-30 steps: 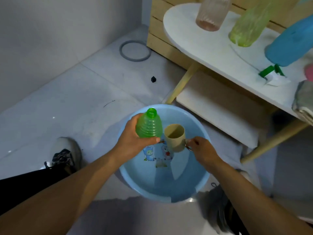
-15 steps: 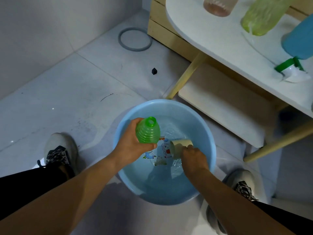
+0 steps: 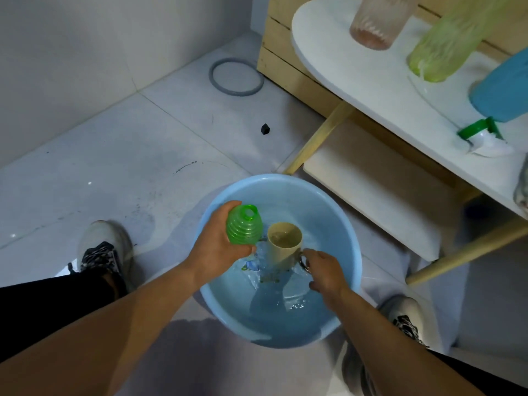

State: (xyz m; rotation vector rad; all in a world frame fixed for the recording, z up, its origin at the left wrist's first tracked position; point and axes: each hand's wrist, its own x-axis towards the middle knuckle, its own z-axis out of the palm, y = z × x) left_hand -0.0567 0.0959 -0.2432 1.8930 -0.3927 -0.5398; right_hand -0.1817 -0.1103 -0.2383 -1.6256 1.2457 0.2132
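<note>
Head view: left hand [image 3: 217,247] grips a green bottle [image 3: 244,225], uncapped, over the left part of a blue basin [image 3: 328,207] that stands on the floor. Right hand [image 3: 325,270] pinches the handle of a tan mug [image 3: 284,244], upright, just right of the bottle at mid-basin. Water lies in the basin; whether the mug's base touches it cannot be told.

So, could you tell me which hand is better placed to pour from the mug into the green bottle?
Right, probably: the right hand holds the mug by its handle, beside the open green bottle gripped in the left hand.
</note>
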